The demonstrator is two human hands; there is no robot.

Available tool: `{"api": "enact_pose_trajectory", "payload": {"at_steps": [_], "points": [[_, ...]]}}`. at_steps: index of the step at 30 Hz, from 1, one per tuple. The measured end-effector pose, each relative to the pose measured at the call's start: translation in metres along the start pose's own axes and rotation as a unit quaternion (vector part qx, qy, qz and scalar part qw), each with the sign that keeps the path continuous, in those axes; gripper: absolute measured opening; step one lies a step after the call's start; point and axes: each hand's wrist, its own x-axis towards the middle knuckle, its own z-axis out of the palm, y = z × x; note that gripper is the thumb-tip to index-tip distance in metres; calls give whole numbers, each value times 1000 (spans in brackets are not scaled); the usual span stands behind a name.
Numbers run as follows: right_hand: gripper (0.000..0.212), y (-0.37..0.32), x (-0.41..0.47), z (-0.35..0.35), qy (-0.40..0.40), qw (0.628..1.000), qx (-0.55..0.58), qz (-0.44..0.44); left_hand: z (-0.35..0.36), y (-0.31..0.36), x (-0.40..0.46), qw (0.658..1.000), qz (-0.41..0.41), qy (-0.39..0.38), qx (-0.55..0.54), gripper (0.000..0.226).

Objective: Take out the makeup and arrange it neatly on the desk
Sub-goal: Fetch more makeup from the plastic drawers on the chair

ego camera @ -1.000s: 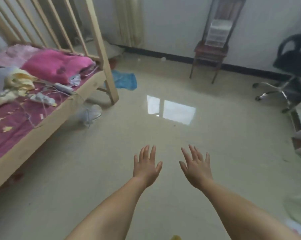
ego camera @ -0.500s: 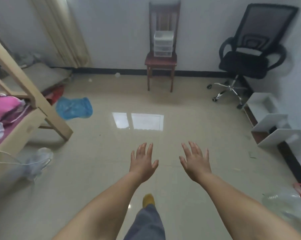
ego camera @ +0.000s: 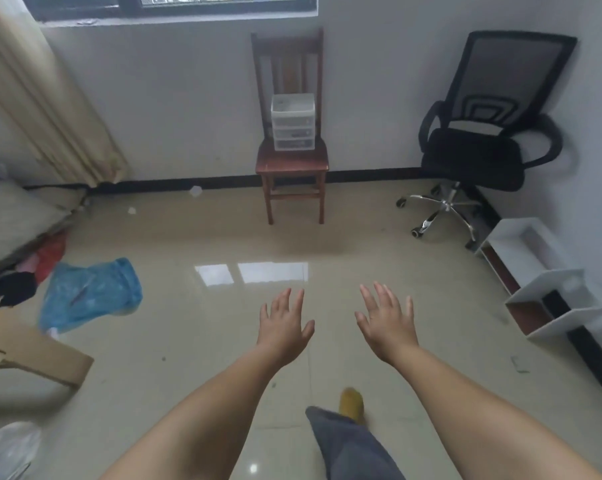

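Head view: left hand (ego camera: 283, 327) and right hand (ego camera: 387, 323) both spread wide, empty, stretched over bare floor, well apart from small plastic drawer unit (ego camera: 293, 121) on wooden chair (ego camera: 291, 161), likely holding the makeup, none visible, no desk either, task barely begun.

You are working in soft, even daylight from the window (ego camera: 175, 1) well above and ahead of your hands. It throws a bright glare patch on the glossy floor (ego camera: 254, 273) just ahead of your left hand (ego camera: 284, 329). A faint shadow lies under the wooden chair (ego camera: 291, 161) further ahead. Your right hand (ego camera: 386, 323) looks fairly sharp. The edges smear and bend: the white shelf (ego camera: 549, 292) far to its right is blurred, and so is the yellow shoe (ego camera: 351, 405) below.
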Motion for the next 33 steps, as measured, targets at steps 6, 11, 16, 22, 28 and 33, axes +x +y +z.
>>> {"api": "enact_pose_trajectory", "payload": {"at_steps": [6, 11, 16, 22, 28, 33], "points": [[55, 17, 165, -30, -7, 1000, -10, -10, -32, -1, 164, 1000, -9, 14, -17, 67], [56, 26, 292, -67, -25, 999, -28, -27, -69, 1, 281, 999, -29, 11, -44, 67], [55, 8, 414, -92, -36, 998, -25, -54, -107, -23, 387, 997, -57, 24, -53, 67], [55, -36, 579, -109, -28, 997, -27, -66, -150, -84, 534, 996, -74, 35, -42, 67], [54, -80, 734, -145, -19, 999, 12, -44, -213, -135, 686, 999, -43, 28, -6, 67], [53, -94, 850, -175, -6, 997, 40, -60, -256, -159, 801, 999, -33, 20, -2, 67]]}}
